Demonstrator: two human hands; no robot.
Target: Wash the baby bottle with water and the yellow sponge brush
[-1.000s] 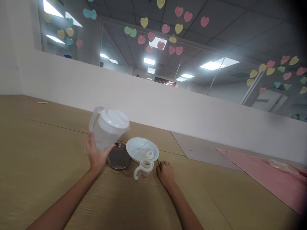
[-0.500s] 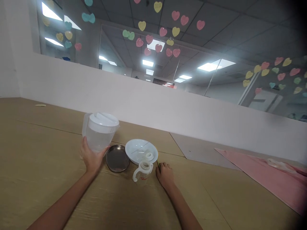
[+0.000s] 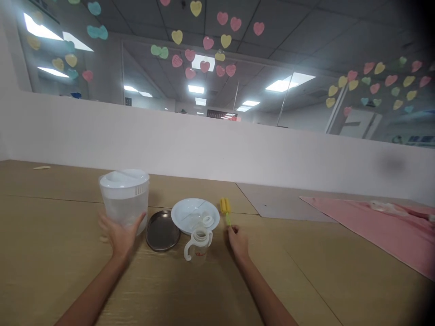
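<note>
At the left, my left hand [image 3: 121, 235] is around the lower part of a clear pitcher with a white lid [image 3: 125, 199], thumb on its right side. The pitcher holds clear liquid. My right hand [image 3: 238, 242] is closed on the green handle of a sponge bottle brush [image 3: 225, 207], whose yellow head points away from me. Between my hands stands an open baby bottle [image 3: 199, 244] with white side handles and red print. Behind it is a white bowl [image 3: 181, 213] with clear and white bottle parts [image 3: 206, 220] in it. Left of these lies a round dark metal tray [image 3: 163, 231].
On the right, a pink cloth [image 3: 367, 231] carries a clear plastic item [image 3: 387, 208]. A grey sheet [image 3: 278, 203] lies next to it. A white wall [image 3: 204, 145] with a window bounds the brown table [image 3: 163, 290] at the back. A small pale piece [image 3: 42, 167] lies far left.
The pitcher has turned, and its handle and spout no longer show. The bottle brush has come into sight from behind the bowl, held in my right hand. The view has tilted and shifted.
</note>
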